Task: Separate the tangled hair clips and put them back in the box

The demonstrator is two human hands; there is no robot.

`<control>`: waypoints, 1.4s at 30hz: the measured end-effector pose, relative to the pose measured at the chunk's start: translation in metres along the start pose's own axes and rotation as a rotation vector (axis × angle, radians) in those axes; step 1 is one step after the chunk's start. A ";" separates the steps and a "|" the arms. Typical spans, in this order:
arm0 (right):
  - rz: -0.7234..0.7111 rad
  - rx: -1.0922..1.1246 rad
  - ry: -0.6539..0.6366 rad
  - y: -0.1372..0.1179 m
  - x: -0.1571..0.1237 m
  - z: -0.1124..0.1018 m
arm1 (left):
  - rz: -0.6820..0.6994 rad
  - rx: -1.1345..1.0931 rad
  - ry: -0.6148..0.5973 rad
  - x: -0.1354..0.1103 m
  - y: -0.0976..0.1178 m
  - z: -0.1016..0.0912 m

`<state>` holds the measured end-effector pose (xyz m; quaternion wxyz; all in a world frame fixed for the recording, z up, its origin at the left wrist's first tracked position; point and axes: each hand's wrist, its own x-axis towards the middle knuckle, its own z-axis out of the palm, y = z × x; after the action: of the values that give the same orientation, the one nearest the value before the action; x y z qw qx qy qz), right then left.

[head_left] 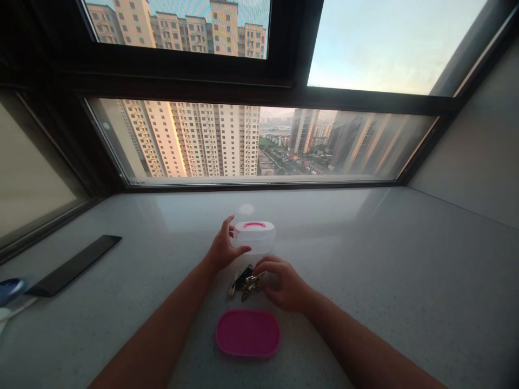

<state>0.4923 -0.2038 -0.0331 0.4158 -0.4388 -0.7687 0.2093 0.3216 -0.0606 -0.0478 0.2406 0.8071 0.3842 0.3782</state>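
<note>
A white, see-through box (pixel 254 237) with a pink handle on top stands on the pale speckled surface. My left hand (pixel 224 246) is around its left end, thumb across the front and fingers at the back. Just in front of the box lies a small heap of keys (pixel 250 285) with a black piece among them. Over its right side my right hand (pixel 284 283) is curled, thumb and fingers closed on a shiny metal key at the edge of the heap. Closest to me, a pink oval tray (pixel 248 334) with a raised rim lies below the keys.
At the left lies a long black flat object (pixel 77 267), beside a blurred blue and white item (pixel 11 292) at the frame's edge. A dark window frame (pixel 259 89) closes off the far side of the sill (pixel 377 281). A pale wall (pixel 478 146) rises at the right.
</note>
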 end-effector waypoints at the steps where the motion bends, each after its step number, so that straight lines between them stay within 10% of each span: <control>1: -0.011 -0.003 -0.017 0.000 0.000 0.000 | -0.005 0.028 -0.002 -0.002 0.001 -0.002; 14: -0.030 -0.114 -0.013 0.013 0.002 0.009 | 0.136 0.280 0.186 -0.043 0.020 -0.044; 24: 0.056 0.139 0.148 0.005 0.000 0.004 | 0.195 0.146 -0.101 -0.089 0.075 -0.018; 42: 0.115 0.015 0.179 0.011 0.001 0.004 | 0.315 0.250 -0.191 -0.071 0.051 -0.019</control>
<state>0.4941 -0.1965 -0.0428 0.4732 -0.4959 -0.7006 0.1983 0.2989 -0.1454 -0.0319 0.1118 0.9129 0.2730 0.2821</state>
